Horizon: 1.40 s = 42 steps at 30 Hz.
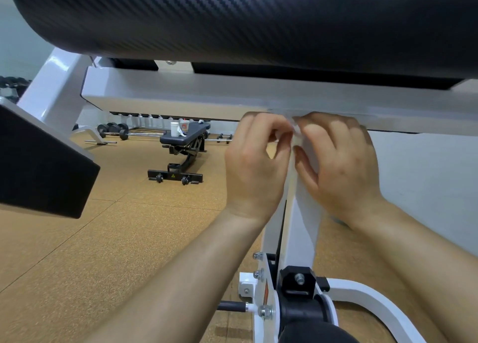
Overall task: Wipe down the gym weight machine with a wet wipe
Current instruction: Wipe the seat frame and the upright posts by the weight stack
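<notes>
The wet wipe (295, 130), a small white wad, is pinched between the thumb and forefinger of both the left hand (254, 166) and right hand (338, 166), equally near. The machine's white beam (181, 96) lies just above at 12 o'clock, its long axis running 9 to 3. Its underside looks clear toward 9. The white upright (302, 213) stands at 6, and the black pad (232, 19) overhangs.

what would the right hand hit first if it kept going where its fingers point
Probably the white beam right above the right hand, which holds the wipe close under it; depth is unclear.
</notes>
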Each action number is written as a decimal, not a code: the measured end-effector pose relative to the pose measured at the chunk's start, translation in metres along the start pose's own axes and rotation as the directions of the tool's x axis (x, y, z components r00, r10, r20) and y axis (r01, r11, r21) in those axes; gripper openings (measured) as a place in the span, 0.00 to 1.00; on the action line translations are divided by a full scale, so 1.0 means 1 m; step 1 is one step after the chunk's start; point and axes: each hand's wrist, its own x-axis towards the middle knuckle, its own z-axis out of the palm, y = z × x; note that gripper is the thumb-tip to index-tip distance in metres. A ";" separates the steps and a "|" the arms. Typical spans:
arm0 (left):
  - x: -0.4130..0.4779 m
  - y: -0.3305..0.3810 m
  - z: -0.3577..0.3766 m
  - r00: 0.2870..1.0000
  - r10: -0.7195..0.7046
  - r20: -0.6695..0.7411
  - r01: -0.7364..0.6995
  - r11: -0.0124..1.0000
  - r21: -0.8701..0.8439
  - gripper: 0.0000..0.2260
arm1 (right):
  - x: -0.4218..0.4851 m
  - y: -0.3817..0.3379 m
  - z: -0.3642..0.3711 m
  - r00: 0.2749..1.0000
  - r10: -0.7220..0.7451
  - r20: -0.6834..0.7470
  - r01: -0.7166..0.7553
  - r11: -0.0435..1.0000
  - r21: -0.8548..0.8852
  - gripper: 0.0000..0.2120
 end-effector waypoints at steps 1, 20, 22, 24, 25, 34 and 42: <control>-0.001 0.003 0.002 0.999 -0.037 0.016 0.038 0.999 -0.032 0.07 | 0.002 0.001 0.000 1.000 -0.014 -0.018 0.014 1.000 0.004 0.14; -0.003 0.037 0.044 0.468 -0.874 0.133 0.776 0.334 -0.536 0.04 | 0.002 0.021 -0.004 0.998 0.010 -0.068 -0.010 1.000 -0.006 0.14; 0.001 0.038 0.050 0.430 -0.899 0.086 0.770 0.315 -0.555 0.04 | -0.001 0.024 -0.007 0.997 0.045 -0.058 -0.044 0.999 0.006 0.14; 0.002 0.038 0.054 0.427 -0.904 0.039 0.758 0.334 -0.561 0.04 | -0.003 0.026 -0.008 0.997 0.065 -0.052 -0.064 0.998 0.008 0.13; 0.003 0.037 0.055 0.424 -0.905 0.024 0.757 0.340 -0.558 0.06 | -0.003 0.026 -0.008 0.997 0.067 -0.050 -0.066 0.998 0.005 0.12; 0.004 0.029 0.051 0.293 -0.945 0.147 0.790 0.153 -0.594 0.08 | -0.001 0.024 -0.009 0.997 0.059 -0.040 -0.058 0.998 0.024 0.10; 0.004 0.025 0.055 0.312 -0.946 0.094 0.811 0.213 -0.545 0.07 | -0.001 0.024 -0.006 0.996 0.077 -0.033 -0.076 0.997 0.025 0.10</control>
